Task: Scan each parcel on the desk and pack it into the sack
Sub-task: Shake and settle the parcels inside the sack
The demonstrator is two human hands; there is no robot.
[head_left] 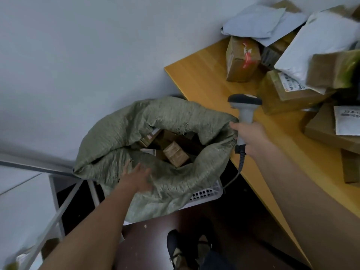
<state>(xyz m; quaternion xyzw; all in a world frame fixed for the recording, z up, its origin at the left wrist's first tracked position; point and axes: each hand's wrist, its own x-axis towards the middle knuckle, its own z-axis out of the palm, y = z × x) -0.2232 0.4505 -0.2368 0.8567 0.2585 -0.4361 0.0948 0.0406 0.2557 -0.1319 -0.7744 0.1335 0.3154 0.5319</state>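
Observation:
A green woven sack [120, 137] stands open beside the wooden desk [204, 78], with several brown boxes [176, 153] inside it. My left hand [136, 177] reaches over the sack's near rim with straight fingers and holds nothing. My right hand [250, 136] grips the handle of a grey barcode scanner [245, 106] above the desk's edge. Its head points toward the parcels. A heap of parcels fills the desk's right side: a taped brown box [242, 59], a labelled box [288, 94] and white mailer bags [319, 41].
The sack sits in a white perforated basket [206, 192] on the dark floor. The scanner's cable [236, 172] hangs down past the desk edge. A grey metal frame [64, 207] stands at the left. My shoe [174, 248] is below the basket. A white wall lies behind.

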